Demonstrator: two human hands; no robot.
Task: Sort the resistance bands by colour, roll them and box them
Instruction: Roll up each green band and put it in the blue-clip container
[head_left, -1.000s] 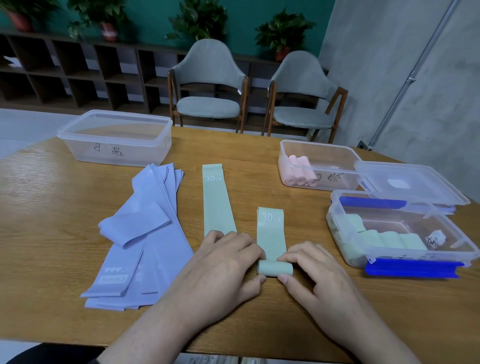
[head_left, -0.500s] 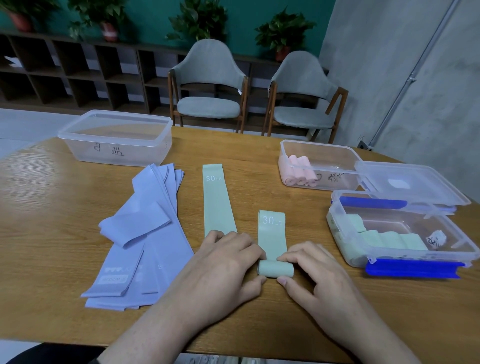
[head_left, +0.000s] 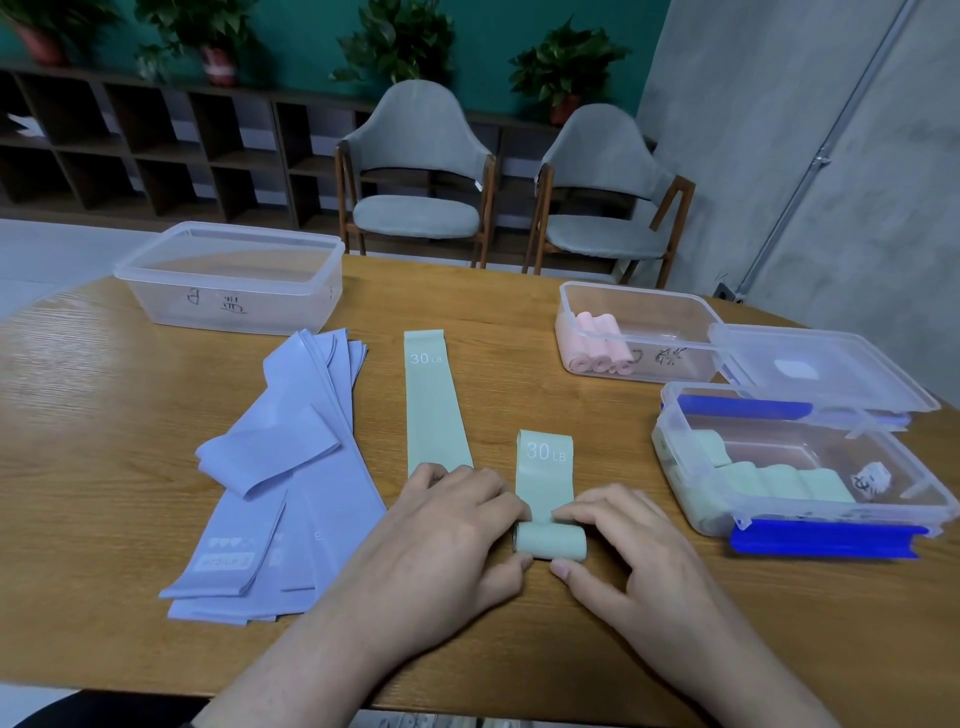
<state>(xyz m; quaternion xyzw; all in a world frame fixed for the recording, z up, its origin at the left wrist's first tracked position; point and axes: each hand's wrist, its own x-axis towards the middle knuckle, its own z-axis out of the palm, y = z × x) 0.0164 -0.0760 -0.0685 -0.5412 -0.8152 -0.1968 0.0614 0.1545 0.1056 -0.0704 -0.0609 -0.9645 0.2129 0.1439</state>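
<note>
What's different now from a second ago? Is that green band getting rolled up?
Barely anything. Both hands, left and right, still pinch the roll at the near end of the green band, and it has crept only slightly further along the band. Nothing was picked up or let go. The flat green band, the purple bands and the boxes have not moved.

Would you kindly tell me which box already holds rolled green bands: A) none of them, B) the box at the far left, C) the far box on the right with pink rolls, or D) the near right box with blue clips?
D: the green rolls lie inside the near right box with blue clips, beside the band being rolled.
</note>
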